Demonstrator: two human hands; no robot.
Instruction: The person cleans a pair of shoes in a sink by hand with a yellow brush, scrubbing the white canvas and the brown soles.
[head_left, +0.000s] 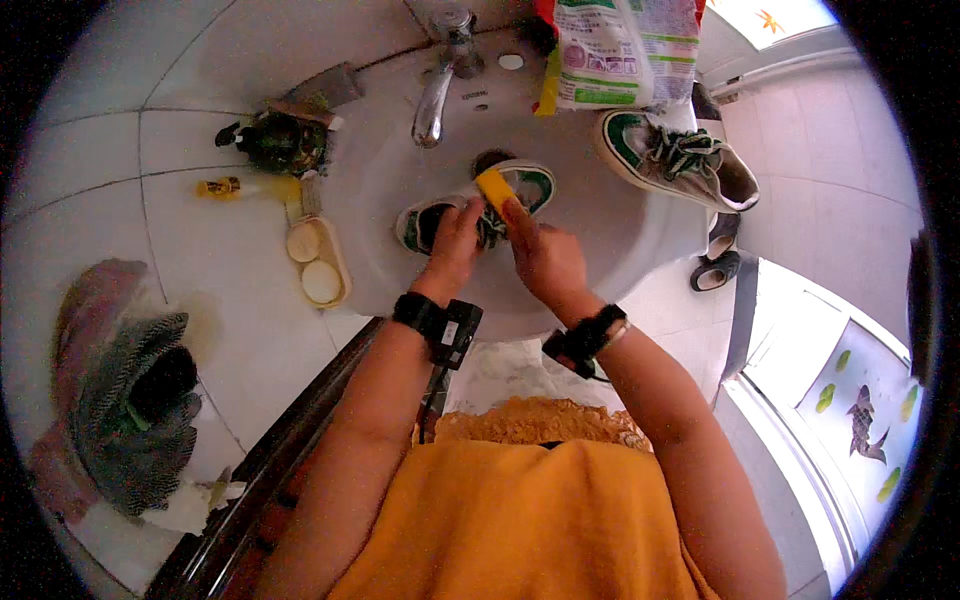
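Observation:
A green and white sneaker (pixel 532 186) with dark laces lies in the white sink basin (pixel 620 225), below the faucet (pixel 430 112). My left hand (pixel 455 240) is closed on the shoe near its opening, with the fingertips partly hidden. In my right hand (pixel 545 255) is a yellow oblong block (pixel 493 189), pressed against the shoe's upper by the laces. Whether the block is a brush or a sponge cannot be made out. The matching sneaker (pixel 675 160) rests on the basin's right rim, its toe toward the faucet.
A printed plastic bag (pixel 628 55) stands at the back right of the sink. Along the left rim are a dark pump bottle (pixel 285 140), a yellow bottle (pixel 245 188) and a soap dish (pixel 335 265) with round pieces. Cloths (pixel 135 400) hang at far left. Dark shoes (pixel 715 270) lie at right.

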